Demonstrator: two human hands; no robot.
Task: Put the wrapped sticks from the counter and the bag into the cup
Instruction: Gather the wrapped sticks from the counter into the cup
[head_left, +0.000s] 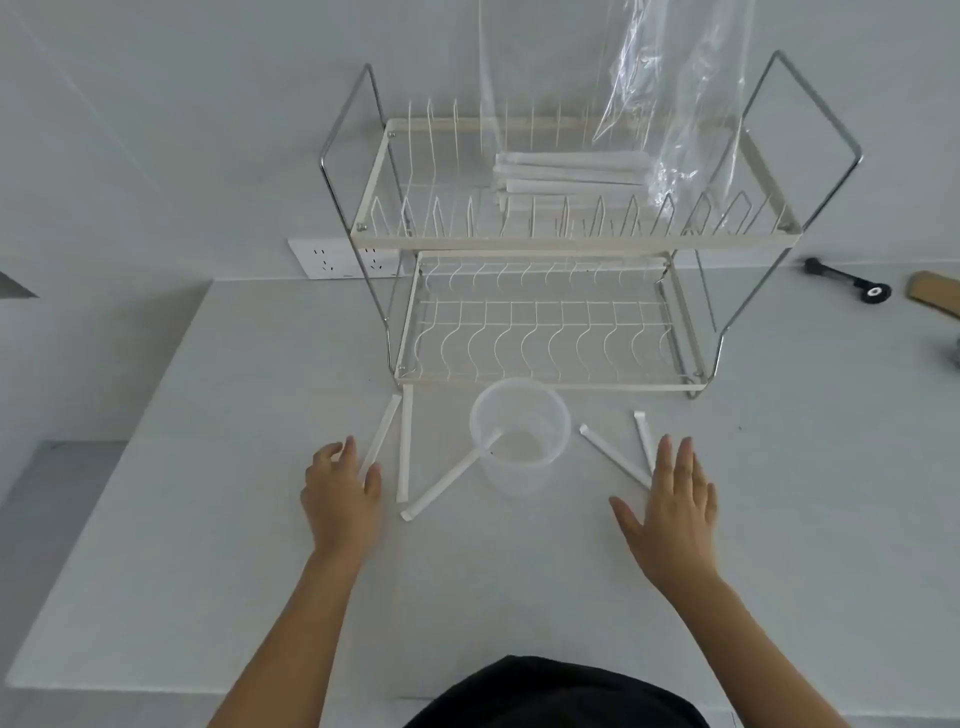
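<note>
A clear plastic cup (519, 441) stands on the white counter in front of the rack. Several white wrapped sticks lie around it: one (382, 441) under my left hand's fingers, one (404, 444) straight beside it, one (441, 486) slanting against the cup's left side, and two to the right (613, 457) (643, 439). My left hand (340, 493) curls over the lower end of the leftmost stick, thumb and fingers touching it. My right hand (675, 499) hovers flat with fingers apart over the right sticks' ends. A clear bag (675, 104) with more wrapped sticks (571, 174) rests on the rack's upper tier.
A two-tier wire dish rack (545, 332) stands just behind the cup. A wall socket (332, 260) sits behind it to the left. A black tool (852, 283) and a wooden piece (935, 299) lie at the far right. The counter edge drops off on the left.
</note>
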